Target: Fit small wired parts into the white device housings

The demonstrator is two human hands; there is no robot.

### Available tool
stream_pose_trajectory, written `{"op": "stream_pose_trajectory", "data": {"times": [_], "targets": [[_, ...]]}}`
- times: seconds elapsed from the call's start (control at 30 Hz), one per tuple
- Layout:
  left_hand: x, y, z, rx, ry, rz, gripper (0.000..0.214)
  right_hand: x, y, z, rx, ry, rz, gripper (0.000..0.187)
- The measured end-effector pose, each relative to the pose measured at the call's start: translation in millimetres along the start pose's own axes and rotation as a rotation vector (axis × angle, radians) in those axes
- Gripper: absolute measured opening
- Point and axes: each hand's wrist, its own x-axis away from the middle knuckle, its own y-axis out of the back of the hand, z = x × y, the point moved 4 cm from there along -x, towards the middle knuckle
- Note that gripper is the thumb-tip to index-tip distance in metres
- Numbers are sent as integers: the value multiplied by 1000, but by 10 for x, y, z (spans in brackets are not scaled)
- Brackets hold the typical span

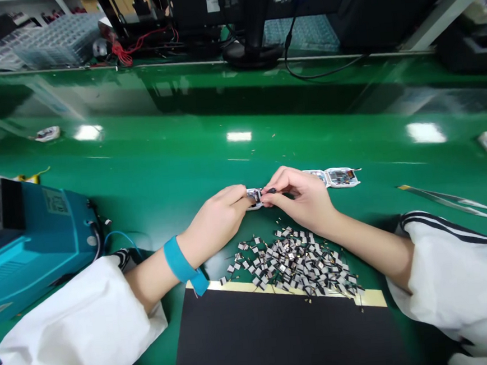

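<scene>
Both my hands meet over the green bench. My left hand (216, 215) pinches a small white-framed circuit board (254, 198) by its edge, and a blue wrist strap (182, 266) circles that wrist. My right hand (299, 198) holds a small black part (271, 190) against the board. Just beyond my right fingers lie similar white-framed boards (342, 177). Below my hands spreads a loose pile of tiny black-and-silver components with thin wires (294, 263). Steel tweezers (447, 201) lie to the right of my right hand.
A teal bench machine (33, 244) with cables stands at the left. A black mat (281, 337) with a pale tape edge lies nearest me. Further boards sit at the right edge and far left. A monitor stand, red wires and plastic trays line the back.
</scene>
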Motion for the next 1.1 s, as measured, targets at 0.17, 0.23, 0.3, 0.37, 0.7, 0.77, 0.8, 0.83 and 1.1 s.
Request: {"op": "stream_pose_trajectory", "data": {"times": [0.17,0.23,0.3,0.37,0.7,0.77,0.8,0.83,1.1], "targets": [[-4,0,-11,5,13,25,24,16,-14,72,135,72,17,22],[-1,-4,-11,11,20,36,22,15,-31,75,116,64,24,22],[0,-7,-10,17,25,42,21,9,-48,73,95,57,29,24],[0,-8,-8,21,30,45,19,-1,-62,70,92,55,30,26],[7,-2,-5,9,43,51,22,-20,-59,6,21,-46,61,30],[8,-2,-5,5,38,34,23,-23,-57,-5,9,-72,74,31],[8,-2,-5,3,36,27,24,-25,-57,-7,0,-81,80,32],[7,-3,-5,2,33,23,24,-27,-58,-5,-4,-82,85,33],[-2,1,-10,1,25,40,25,-33,-65,19,47,-31,111,33]]}}
